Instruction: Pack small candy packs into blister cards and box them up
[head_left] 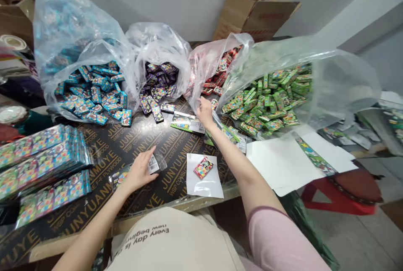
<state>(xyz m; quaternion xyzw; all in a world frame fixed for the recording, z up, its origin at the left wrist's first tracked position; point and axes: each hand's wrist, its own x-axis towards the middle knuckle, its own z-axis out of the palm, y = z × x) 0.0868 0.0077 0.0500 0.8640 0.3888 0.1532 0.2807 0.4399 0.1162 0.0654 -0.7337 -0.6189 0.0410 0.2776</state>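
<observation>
My left hand (142, 171) rests on the dark table, fingers stretched and thumb apart, over a clear plastic packet (157, 162) with a barcode label. My right hand (205, 112) is at the mouth of the clear bag of small red boxes (217, 80); its fingertips are partly hidden, so I cannot tell whether they pinch anything. Between my arms, a red patterned box (203, 167) lies on a white sheet or pouch (204, 187). Just below my right hand is a flat printed packet (188, 122), with more printed packets (231, 134) beside my forearm.
Bags of blue boxes (94, 90), purple boxes (160, 75) and green boxes (273, 94) line the back. Stacked filled packs (40, 161) occupy the left. A cardboard carton (255, 17) stands behind; white card (273, 166) overhangs the table near a red stool (346, 195).
</observation>
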